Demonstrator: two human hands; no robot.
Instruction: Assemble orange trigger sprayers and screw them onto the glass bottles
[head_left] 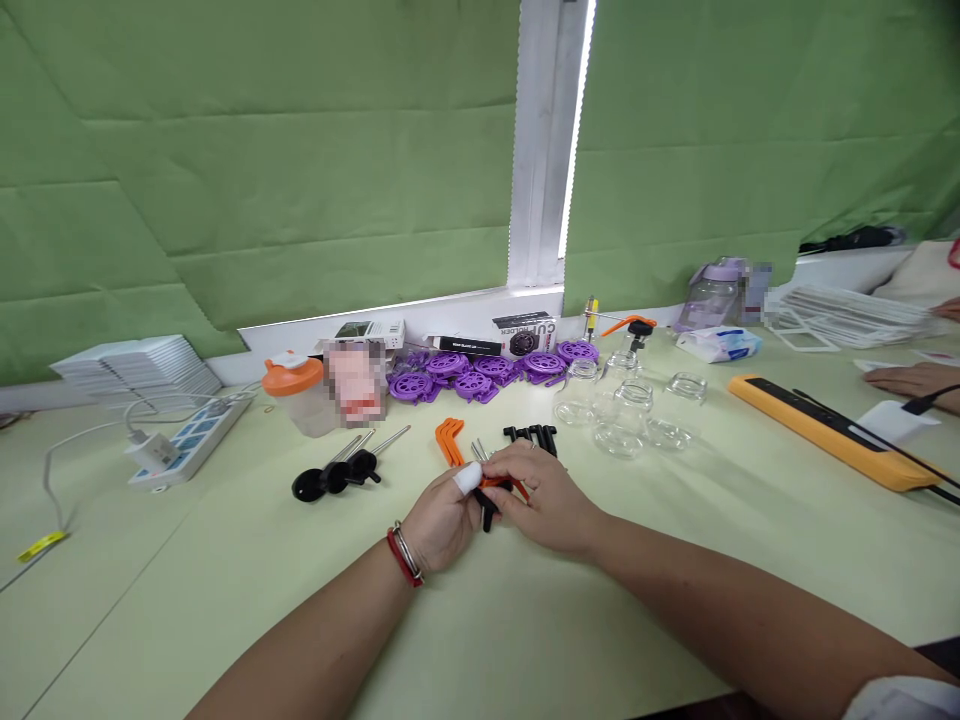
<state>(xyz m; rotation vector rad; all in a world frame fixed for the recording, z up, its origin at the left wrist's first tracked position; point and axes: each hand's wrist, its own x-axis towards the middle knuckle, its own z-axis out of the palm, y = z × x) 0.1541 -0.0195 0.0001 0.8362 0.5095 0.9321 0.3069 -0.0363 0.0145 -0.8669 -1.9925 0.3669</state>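
My left hand [448, 512], its thumb wrapped in white, is closed on a black plastic part [487, 513] whose short stem points down. My right hand [551, 497] pinches an orange bent strip [517, 487] against the same part. The fingers of both hands meet and hide most of the join. Just beyond them lie more orange bent strips [450, 440], some thin metal rods [478, 450] and several black handle pieces [532, 436]. To the left, black round parts with metal shafts [335, 474] rest on the table.
Purple wheel-shaped parts [474, 370] are piled at the back. Clear glass jars [621, 425] stand right of them, near a yellow screwdriver [592, 318]. An orange-lidded cup [296, 395] and a power strip [195, 440] are left; an orange-and-black bar [825, 430] and another person's hand [911, 383] are right.
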